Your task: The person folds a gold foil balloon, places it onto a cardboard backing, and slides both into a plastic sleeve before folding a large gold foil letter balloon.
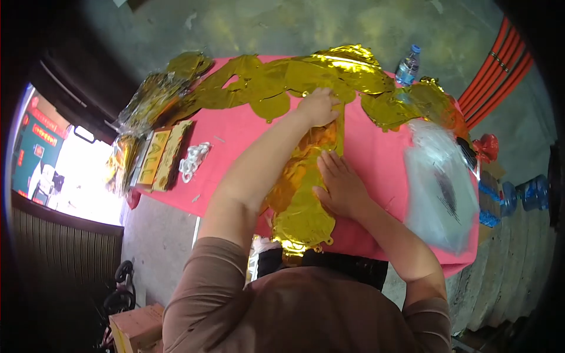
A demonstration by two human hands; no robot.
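Note:
A flat gold foil balloon (306, 206) lies lengthwise in front of me, its near end by the table's front edge. My left hand (319, 107) is at its far end, fingers curled down and closed on the foil edge; the fingertips are partly hidden. My right hand (341, 183) rests flat on the balloon's right side, fingers stretched out. Beyond my left hand, more uninflated gold foil balloons (273, 79) spread across the back of the table, some overlapping.
The pink-covered table (376, 159) also carries a water bottle (408, 66), clear plastic bags (438, 188), packaged foil (156, 103), a labelled packet (154, 157) and white ribbon (193, 162). Red pipes (497, 65) stand at the right. A cardboard box (136, 326) is on the floor.

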